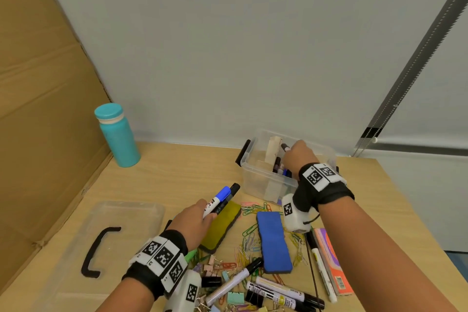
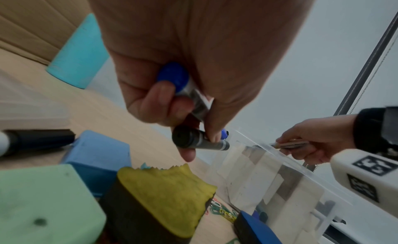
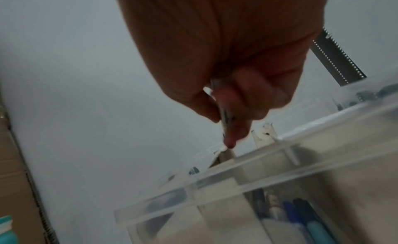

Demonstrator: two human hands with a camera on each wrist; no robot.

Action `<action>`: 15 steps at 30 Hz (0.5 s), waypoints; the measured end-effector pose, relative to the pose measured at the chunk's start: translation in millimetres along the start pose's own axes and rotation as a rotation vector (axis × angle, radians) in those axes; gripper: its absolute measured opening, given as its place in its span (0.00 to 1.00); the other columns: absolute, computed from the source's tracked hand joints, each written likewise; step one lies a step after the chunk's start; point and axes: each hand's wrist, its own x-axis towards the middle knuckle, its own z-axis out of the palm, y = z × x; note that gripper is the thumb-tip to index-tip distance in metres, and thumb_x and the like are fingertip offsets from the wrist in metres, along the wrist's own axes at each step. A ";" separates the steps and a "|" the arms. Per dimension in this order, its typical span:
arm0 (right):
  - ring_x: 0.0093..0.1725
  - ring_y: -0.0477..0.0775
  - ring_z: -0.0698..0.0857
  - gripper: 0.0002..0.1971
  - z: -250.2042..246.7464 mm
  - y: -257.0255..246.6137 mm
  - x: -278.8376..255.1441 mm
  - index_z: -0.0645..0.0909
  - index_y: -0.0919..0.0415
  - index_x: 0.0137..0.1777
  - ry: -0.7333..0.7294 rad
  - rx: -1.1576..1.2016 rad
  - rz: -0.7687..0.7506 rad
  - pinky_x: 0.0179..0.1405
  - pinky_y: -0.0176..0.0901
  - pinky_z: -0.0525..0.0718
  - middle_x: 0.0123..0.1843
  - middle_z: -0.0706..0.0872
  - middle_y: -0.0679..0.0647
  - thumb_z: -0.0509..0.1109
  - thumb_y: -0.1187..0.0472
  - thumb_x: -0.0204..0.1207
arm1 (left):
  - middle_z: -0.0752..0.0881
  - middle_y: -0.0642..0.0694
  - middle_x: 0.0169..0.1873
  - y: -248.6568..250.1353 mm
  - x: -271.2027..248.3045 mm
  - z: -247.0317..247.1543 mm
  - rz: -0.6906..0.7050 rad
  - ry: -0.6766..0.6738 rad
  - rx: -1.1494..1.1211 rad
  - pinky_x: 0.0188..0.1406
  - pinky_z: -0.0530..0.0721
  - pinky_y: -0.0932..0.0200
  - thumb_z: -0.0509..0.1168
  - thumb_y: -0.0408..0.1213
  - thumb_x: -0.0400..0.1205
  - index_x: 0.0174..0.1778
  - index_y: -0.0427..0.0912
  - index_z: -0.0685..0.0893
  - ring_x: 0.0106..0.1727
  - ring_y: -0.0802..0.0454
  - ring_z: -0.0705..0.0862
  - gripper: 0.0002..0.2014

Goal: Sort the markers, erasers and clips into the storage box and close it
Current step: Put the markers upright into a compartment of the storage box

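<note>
A clear storage box (image 1: 260,180) stands open at the back right of the table, with cardboard dividers and several markers inside. Over it my right hand (image 1: 295,157) pinches a black-tipped marker (image 1: 285,147), tip raised above the box's middle compartment (image 3: 280,212). My left hand (image 1: 195,220) holds two markers above the table, one blue-capped (image 1: 222,195) and one black-capped (image 1: 234,189); the wrist view shows their ends (image 2: 172,77), (image 2: 185,138) in my fingers. A yellow eraser (image 1: 222,225) and a blue eraser (image 1: 274,240) lie among several loose clips (image 1: 250,235) and markers (image 1: 278,291).
The box's clear lid (image 1: 109,243) with a black handle lies at the front left. A teal bottle (image 1: 117,137) stands at the back left by a cardboard wall (image 1: 38,109). An orange pad (image 1: 331,261) lies at the right. Green and blue blocks (image 2: 43,205) sit near my left wrist.
</note>
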 end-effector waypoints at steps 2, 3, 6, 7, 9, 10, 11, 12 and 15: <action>0.49 0.65 0.84 0.20 -0.1 8.0 -1.5 0.64 0.67 0.68 0.074 0.008 -0.011 0.46 0.52 0.79 0.50 0.83 0.64 0.55 0.55 0.82 | 0.82 0.45 0.40 1.0 1.6 -0.7 0.002 0.003 -0.009 0.30 0.73 0.59 0.55 0.48 0.86 0.57 0.45 0.71 0.34 0.50 0.78 0.11; 0.46 0.64 0.83 0.20 -1.8 15.7 -3.7 0.62 0.66 0.69 0.069 -0.014 0.001 0.45 0.51 0.78 0.47 0.83 0.63 0.55 0.55 0.82 | 0.81 0.46 0.39 4.1 3.0 0.8 0.005 -0.003 -0.011 0.29 0.72 0.59 0.55 0.48 0.86 0.57 0.44 0.71 0.33 0.51 0.77 0.11; 0.48 0.65 0.83 0.23 0.8 13.5 -3.4 0.57 0.66 0.74 0.034 -0.080 0.014 0.47 0.52 0.79 0.52 0.84 0.65 0.56 0.61 0.81 | 0.79 0.47 0.36 8.4 3.9 0.2 0.014 0.005 -0.010 0.28 0.70 0.60 0.55 0.48 0.86 0.57 0.43 0.72 0.32 0.51 0.75 0.12; 0.52 0.66 0.84 0.24 3.1 9.6 -2.5 0.57 0.66 0.75 0.029 -0.111 0.014 0.50 0.54 0.81 0.56 0.84 0.66 0.56 0.62 0.80 | 0.79 0.47 0.36 9.7 3.9 0.2 0.020 0.013 -0.011 0.27 0.70 0.60 0.55 0.48 0.86 0.57 0.43 0.72 0.32 0.51 0.75 0.12; 0.59 0.68 0.83 0.25 7.3 1.8 -3.9 0.57 0.64 0.76 0.017 -0.192 0.002 0.55 0.56 0.80 0.62 0.82 0.67 0.57 0.63 0.80 | 0.81 0.46 0.38 13.0 2.9 0.6 0.030 0.020 -0.013 0.28 0.70 0.60 0.55 0.47 0.86 0.58 0.43 0.72 0.33 0.52 0.76 0.12; 0.61 0.69 0.82 0.25 9.1 0.0 -6.6 0.57 0.64 0.77 0.007 -0.235 -0.012 0.56 0.56 0.79 0.65 0.80 0.67 0.57 0.63 0.80 | 0.82 0.44 0.40 14.4 1.3 1.3 0.035 0.018 -0.016 0.29 0.71 0.60 0.55 0.47 0.86 0.58 0.43 0.72 0.33 0.51 0.76 0.12; 0.64 0.69 0.80 0.25 9.5 -0.3 -9.6 0.57 0.64 0.77 0.001 -0.270 -0.029 0.57 0.56 0.78 0.69 0.76 0.67 0.56 0.62 0.81 | 0.84 0.43 0.42 15.7 -0.5 1.8 0.040 0.016 -0.022 0.30 0.72 0.60 0.55 0.47 0.86 0.59 0.43 0.72 0.34 0.51 0.77 0.12; 0.65 0.69 0.79 0.24 8.6 0.9 -12.7 0.59 0.63 0.76 0.005 -0.295 -0.058 0.57 0.57 0.77 0.73 0.72 0.66 0.56 0.62 0.81 | 0.84 0.42 0.44 16.1 -2.3 2.0 0.046 0.017 -0.027 0.31 0.72 0.60 0.55 0.47 0.86 0.59 0.44 0.73 0.35 0.51 0.77 0.12; 0.59 0.66 0.81 0.18 0.1 19.3 -20.3 0.67 0.62 0.70 0.115 -0.293 -0.185 0.54 0.55 0.80 0.71 0.70 0.63 0.53 0.61 0.81 | 0.85 0.41 0.43 18.0 -10.0 1.9 0.075 0.022 -0.052 0.29 0.71 0.63 0.55 0.47 0.86 0.59 0.45 0.73 0.33 0.52 0.76 0.11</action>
